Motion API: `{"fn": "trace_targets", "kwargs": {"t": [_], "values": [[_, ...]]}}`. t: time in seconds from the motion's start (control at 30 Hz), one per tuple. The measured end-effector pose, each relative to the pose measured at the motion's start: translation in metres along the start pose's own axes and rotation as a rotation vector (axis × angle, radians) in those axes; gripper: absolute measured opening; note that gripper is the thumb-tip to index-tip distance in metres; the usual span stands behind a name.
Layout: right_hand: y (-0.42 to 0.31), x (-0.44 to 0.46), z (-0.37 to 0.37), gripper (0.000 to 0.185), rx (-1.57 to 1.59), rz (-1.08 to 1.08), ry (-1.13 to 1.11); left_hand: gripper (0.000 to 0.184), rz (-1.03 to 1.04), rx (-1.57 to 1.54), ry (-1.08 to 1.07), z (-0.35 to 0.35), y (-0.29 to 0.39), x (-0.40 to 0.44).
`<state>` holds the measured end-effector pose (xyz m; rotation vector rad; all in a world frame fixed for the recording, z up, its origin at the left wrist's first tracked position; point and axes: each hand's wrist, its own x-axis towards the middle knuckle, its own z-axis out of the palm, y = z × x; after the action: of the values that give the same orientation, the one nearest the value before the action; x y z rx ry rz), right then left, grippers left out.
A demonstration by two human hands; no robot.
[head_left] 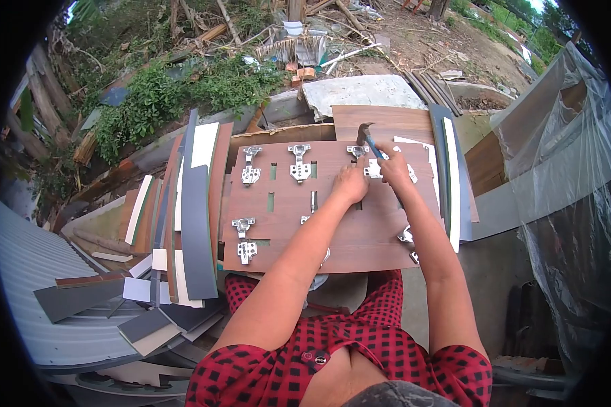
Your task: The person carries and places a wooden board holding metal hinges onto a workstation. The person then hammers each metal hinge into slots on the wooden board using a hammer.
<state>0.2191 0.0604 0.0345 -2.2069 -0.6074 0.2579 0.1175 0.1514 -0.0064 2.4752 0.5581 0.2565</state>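
My right hand [396,168] is wrapped around the blue handle of a claw hammer [366,133]. Its metal head is over the far part of a brown wooden board [288,198]. My left hand [351,184] has its fingers bent together on a silver cabinet hinge [356,151], whose lower part they cover. Just right of those fingers is another metal hinge piece [373,169]. On the board's left half are more hinges, including a far-left one [250,166], one beside it [299,163] and a near-left one [244,241]. My forearms partly hide others.
Upright board strips [197,230] lean along the left side, and more strips [450,183] stand at the right. Offcuts [153,332] are piled at lower left by corrugated metal sheeting [37,271]. Clear plastic sheeting [557,169] hangs at far right.
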Motion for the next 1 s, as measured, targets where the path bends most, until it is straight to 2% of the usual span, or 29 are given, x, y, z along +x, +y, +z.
{"fn": "trace_targets", "kwargs": {"t": [0.07, 0.13, 0.27, 0.53, 0.6, 0.63, 0.73, 0.83, 0.93, 1.0], "values": [[-0.005, -0.007, -0.008, 0.044, -0.005, 0.075, -0.06, 0.058, 0.004, 0.005, -0.005, 0.0, 0.0, 0.003], [-0.005, -0.021, -0.012, 0.044, 0.147, 0.004, 0.02, 0.059, 0.004, -0.015, 0.001, 0.0, -0.001, 0.001], [-0.003, -0.054, -0.03, 0.041, 0.392, -0.012, 0.033, 0.059, 0.002, -0.024, -0.024, -0.001, -0.002, 0.0], [0.03, -0.075, -0.026, 0.04, 0.186, 0.05, -0.027, 0.061, -0.021, -0.024, -0.024, -0.001, -0.001, 0.002], [0.036, -0.07, -0.023, 0.039, -0.021, -0.038, -0.013, 0.06, -0.021, -0.01, -0.021, -0.002, 0.0, 0.003], [0.036, -0.069, -0.025, 0.04, 0.021, 0.009, -0.038, 0.06, -0.015, -0.012, -0.023, -0.001, 0.0, 0.003], [0.037, -0.073, -0.023, 0.04, 0.148, -0.039, 0.018, 0.06, -0.001, -0.012, -0.02, 0.0, -0.002, 0.004], [0.043, -0.072, -0.021, 0.039, 0.063, -0.035, 0.027, 0.059, -0.003, -0.011, -0.02, -0.002, 0.0, 0.001], [0.039, -0.074, -0.026, 0.041, 0.109, 0.062, -0.026, 0.059, 0.001, -0.002, -0.016, 0.001, 0.0, 0.002], [0.033, -0.081, -0.03, 0.041, 0.126, 0.049, -0.023, 0.059, 0.003, 0.003, -0.004, 0.001, -0.003, 0.004]]}}
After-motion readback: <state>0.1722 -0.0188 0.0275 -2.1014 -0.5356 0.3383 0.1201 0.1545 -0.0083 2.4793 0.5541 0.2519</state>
